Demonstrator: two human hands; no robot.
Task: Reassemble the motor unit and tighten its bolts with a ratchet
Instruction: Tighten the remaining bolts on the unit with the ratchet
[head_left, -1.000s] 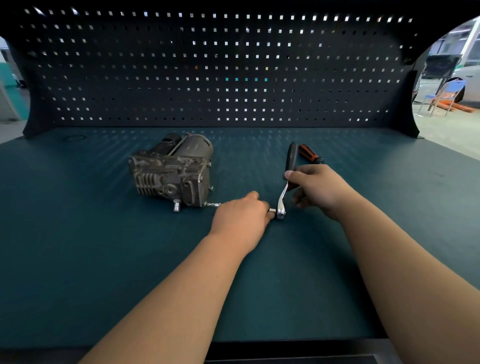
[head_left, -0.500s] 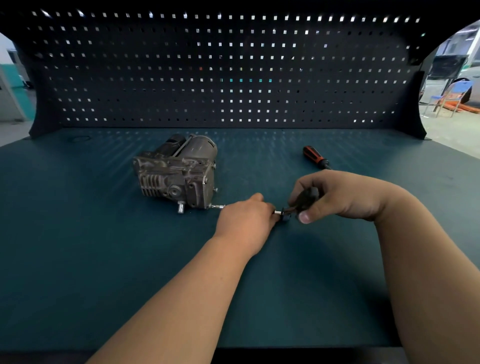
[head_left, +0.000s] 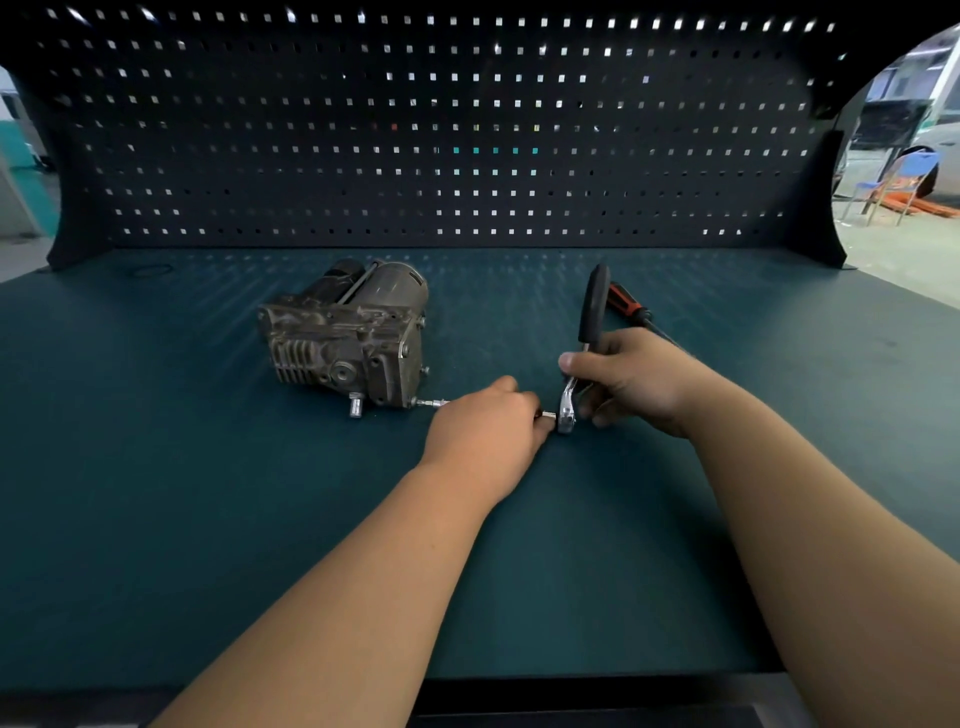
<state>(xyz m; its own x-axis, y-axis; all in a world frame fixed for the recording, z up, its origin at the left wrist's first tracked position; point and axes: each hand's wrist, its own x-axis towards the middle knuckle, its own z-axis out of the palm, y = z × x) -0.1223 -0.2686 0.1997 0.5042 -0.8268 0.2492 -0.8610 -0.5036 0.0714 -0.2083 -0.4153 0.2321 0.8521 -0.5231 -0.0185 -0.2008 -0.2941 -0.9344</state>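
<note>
A grimy grey metal motor unit lies on the dark teal bench, left of centre. A thin steel extension bar runs from a bolt on its right face toward me. My left hand is curled round the middle of that bar and hides most of it. The ratchet sits on the bar's right end, chrome head low, black handle pointing up and away. My right hand grips the ratchet's shank just below the handle.
A screwdriver with a red and black handle lies on the bench behind my right hand. A black perforated back panel closes the far side of the bench. A small dark ring lies at the far left.
The ratchet handle swung down toward me half a second ago and is now back up, pointing away. My left hand stayed on the bar. The motor unit has not moved.
</note>
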